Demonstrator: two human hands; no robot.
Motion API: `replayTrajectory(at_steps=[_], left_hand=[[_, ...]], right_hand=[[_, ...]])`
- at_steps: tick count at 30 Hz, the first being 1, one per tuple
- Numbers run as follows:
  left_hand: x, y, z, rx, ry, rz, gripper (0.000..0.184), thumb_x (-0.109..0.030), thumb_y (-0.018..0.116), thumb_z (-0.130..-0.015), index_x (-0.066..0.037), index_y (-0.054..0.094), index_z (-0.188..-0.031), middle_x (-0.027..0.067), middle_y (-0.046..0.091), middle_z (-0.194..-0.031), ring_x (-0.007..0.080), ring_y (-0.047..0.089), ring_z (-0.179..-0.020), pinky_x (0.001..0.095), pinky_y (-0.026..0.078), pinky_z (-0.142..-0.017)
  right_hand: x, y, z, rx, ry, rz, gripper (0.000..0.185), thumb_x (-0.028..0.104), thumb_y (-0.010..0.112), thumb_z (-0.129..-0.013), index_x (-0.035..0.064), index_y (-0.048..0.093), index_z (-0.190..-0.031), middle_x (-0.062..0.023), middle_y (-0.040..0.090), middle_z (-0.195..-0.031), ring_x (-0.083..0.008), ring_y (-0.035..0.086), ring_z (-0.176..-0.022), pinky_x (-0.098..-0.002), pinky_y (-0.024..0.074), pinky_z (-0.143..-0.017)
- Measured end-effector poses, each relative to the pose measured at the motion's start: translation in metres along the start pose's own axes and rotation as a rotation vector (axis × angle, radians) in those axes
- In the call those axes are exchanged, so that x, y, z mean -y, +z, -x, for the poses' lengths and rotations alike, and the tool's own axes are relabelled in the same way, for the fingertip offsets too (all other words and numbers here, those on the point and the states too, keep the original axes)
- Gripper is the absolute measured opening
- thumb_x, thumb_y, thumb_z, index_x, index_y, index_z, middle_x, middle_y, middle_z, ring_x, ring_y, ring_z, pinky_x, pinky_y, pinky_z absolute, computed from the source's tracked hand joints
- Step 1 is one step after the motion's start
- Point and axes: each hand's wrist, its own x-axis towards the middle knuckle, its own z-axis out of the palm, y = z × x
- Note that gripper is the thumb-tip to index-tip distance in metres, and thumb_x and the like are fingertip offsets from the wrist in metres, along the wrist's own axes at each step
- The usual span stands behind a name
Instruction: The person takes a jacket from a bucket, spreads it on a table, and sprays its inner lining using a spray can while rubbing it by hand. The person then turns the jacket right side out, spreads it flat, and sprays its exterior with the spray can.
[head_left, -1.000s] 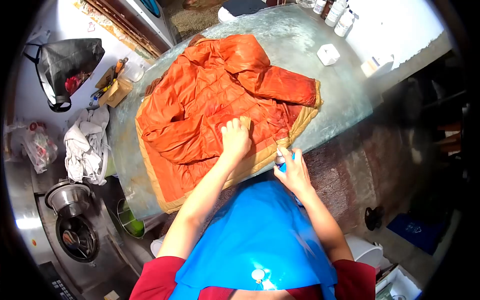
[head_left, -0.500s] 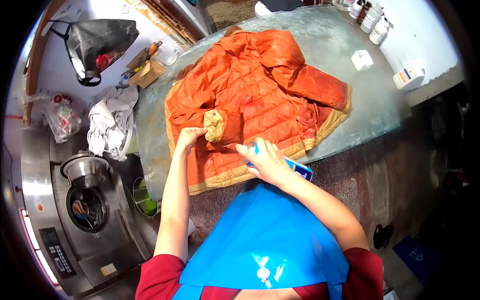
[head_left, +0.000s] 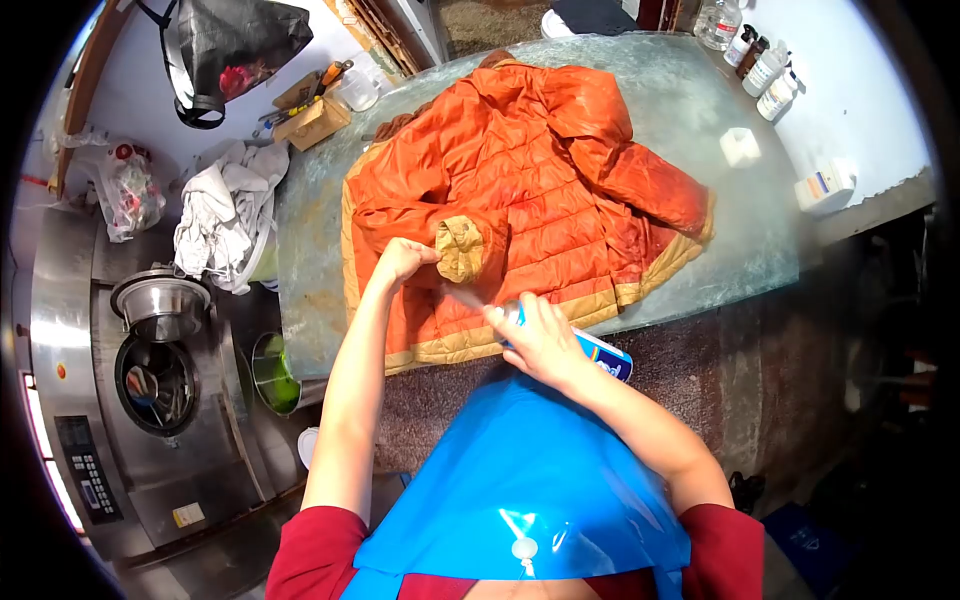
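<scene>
An orange quilted jacket [head_left: 550, 215] with tan edging lies spread on the grey-green table [head_left: 690, 105]. My left hand [head_left: 405, 260] pinches the edge of its tan sleeve cuff [head_left: 460, 250], whose round opening faces me. My right hand [head_left: 540, 340] is wrapped round a blue and white spray can [head_left: 606, 358], its nozzle end toward the cuff. A pale mist shows between the can and the cuff. Reddish dark patches mark the jacket's right side and the other sleeve.
Several bottles [head_left: 766, 72] stand at the back right, near a white block [head_left: 740, 147] and a white container [head_left: 825, 188]. White cloths [head_left: 228, 215], a cardboard box [head_left: 312, 122] and a steel pot [head_left: 162, 305] are at the left.
My left hand has moved from the middle of the jacket to the sleeve cuff, which is now turned toward me. The can has come left and tilted, and mist now shows in front of it.
</scene>
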Motion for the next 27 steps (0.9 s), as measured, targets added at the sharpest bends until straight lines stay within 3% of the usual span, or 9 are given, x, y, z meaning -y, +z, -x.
replayTrajectory(at_steps=[4,8,10,13,17,20,25,27], left_hand=[[-0.002,0.000,0.000,-0.014,-0.063,-0.054,0.011,-0.007,0.070,-0.078,0.000,0.074,-0.086,0.0063,0.071,-0.080,0.0105,0.062,-0.069,0.0253,0.047,-0.065],[0.015,-0.001,-0.004,-0.006,0.022,0.022,0.010,-0.006,0.070,-0.078,0.001,0.074,-0.085,0.0061,0.071,-0.079,0.0106,0.062,-0.068,0.0253,0.048,-0.067],[0.023,-0.003,-0.004,-0.006,0.004,-0.006,0.010,-0.006,0.070,-0.078,0.001,0.074,-0.085,0.0061,0.071,-0.079,0.0108,0.062,-0.069,0.0254,0.049,-0.067],[0.034,0.001,0.000,-0.015,0.003,0.040,0.010,-0.005,0.070,-0.079,0.002,0.073,-0.084,0.0069,0.071,-0.079,0.0117,0.063,-0.071,0.0259,0.049,-0.069],[0.036,0.016,0.021,0.003,0.021,0.081,0.014,-0.011,0.069,-0.083,0.002,0.073,-0.087,0.0062,0.071,-0.082,0.0118,0.064,-0.073,0.0251,0.050,-0.069],[0.042,0.029,0.032,-0.012,0.028,0.154,0.013,-0.009,0.068,-0.083,0.003,0.072,-0.086,0.0050,0.070,-0.079,0.0100,0.062,-0.070,0.0248,0.049,-0.067],[0.051,0.041,0.039,-0.065,0.054,0.110,0.017,-0.010,0.067,-0.084,0.004,0.072,-0.092,0.0070,0.071,-0.083,0.0105,0.063,-0.076,0.0253,0.049,-0.075],[0.056,0.043,0.038,-0.080,0.057,0.116,0.017,-0.010,0.067,-0.084,0.004,0.072,-0.092,0.0067,0.071,-0.083,0.0104,0.063,-0.075,0.0253,0.049,-0.075]], right_hand=[[-0.019,-0.018,-0.005,-0.142,0.212,0.005,0.064,0.013,0.073,-0.069,0.0202,0.048,-0.127,-0.0176,0.047,-0.100,-0.0365,0.051,-0.091,-0.0461,0.0447,-0.073],[-0.012,-0.007,0.010,-0.004,0.090,-0.011,0.063,0.014,0.072,-0.070,0.0220,0.048,-0.128,-0.0175,0.046,-0.099,-0.0361,0.051,-0.091,-0.0463,0.0443,-0.073],[-0.017,-0.006,0.007,-0.036,0.093,-0.030,0.062,0.014,0.072,-0.071,0.0224,0.048,-0.127,-0.0177,0.046,-0.097,-0.0367,0.051,-0.089,-0.0465,0.0443,-0.072],[-0.033,-0.016,-0.011,-0.248,0.217,-0.042,0.065,0.015,0.074,-0.069,0.0223,0.047,-0.129,-0.0186,0.046,-0.096,-0.0382,0.052,-0.086,-0.0464,0.0450,-0.070],[-0.022,-0.018,-0.015,-0.131,0.073,-0.061,0.066,0.019,0.076,-0.069,0.0212,0.048,-0.129,-0.0184,0.046,-0.097,-0.0380,0.052,-0.086,-0.0467,0.0447,-0.069],[-0.017,-0.019,-0.024,-0.147,0.118,-0.088,0.065,0.019,0.075,-0.070,0.0216,0.049,-0.129,-0.0179,0.046,-0.097,-0.0375,0.052,-0.086,-0.0465,0.0447,-0.069],[-0.014,-0.021,-0.034,-0.156,0.077,-0.095,0.064,0.018,0.075,-0.070,0.0210,0.048,-0.129,-0.0179,0.046,-0.097,-0.0378,0.052,-0.088,-0.0464,0.0445,-0.070],[-0.014,-0.024,-0.025,-0.025,0.126,-0.036,0.065,0.017,0.075,-0.070,0.0213,0.046,-0.129,-0.0182,0.046,-0.098,-0.0382,0.052,-0.090,-0.0462,0.0453,-0.071]])
